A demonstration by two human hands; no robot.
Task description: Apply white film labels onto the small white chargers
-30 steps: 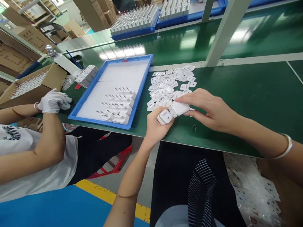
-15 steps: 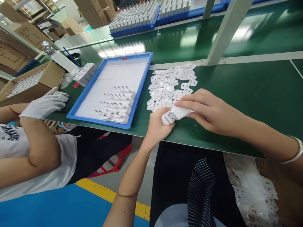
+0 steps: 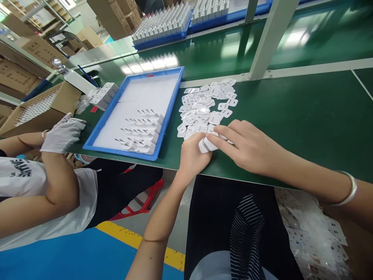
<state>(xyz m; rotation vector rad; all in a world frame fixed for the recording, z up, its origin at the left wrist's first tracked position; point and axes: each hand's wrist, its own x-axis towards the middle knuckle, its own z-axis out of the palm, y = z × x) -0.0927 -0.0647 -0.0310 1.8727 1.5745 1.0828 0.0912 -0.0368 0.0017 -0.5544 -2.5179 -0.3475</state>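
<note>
My left hand (image 3: pixel 191 154) grips a small white charger plug (image 3: pixel 206 145) at the near edge of the green table (image 3: pixel 305 116). My right hand (image 3: pixel 247 146) presses its fingers on the same plug from the right, holding a white film against it. Just behind the hands lies a heap of white film stickers (image 3: pixel 204 107). To the left, a blue tray (image 3: pixel 171 101) holds several white plugs (image 3: pixel 142 130) in rows, prongs pointing left.
A co-worker's white-gloved hand (image 3: pixel 62 134) rests at the table's left edge beside a cardboard box (image 3: pixel 43 107) of plugs. More plugs (image 3: pixel 103 95) stand left of the tray. Blue trays of plugs (image 3: pixel 163 23) sit on the far belt. A metal post (image 3: pixel 268 39) rises behind the stickers.
My hands have closed together around the plug, and my right fingers now cover it more. The co-worker's gloved hand has shifted slightly at the table edge.
</note>
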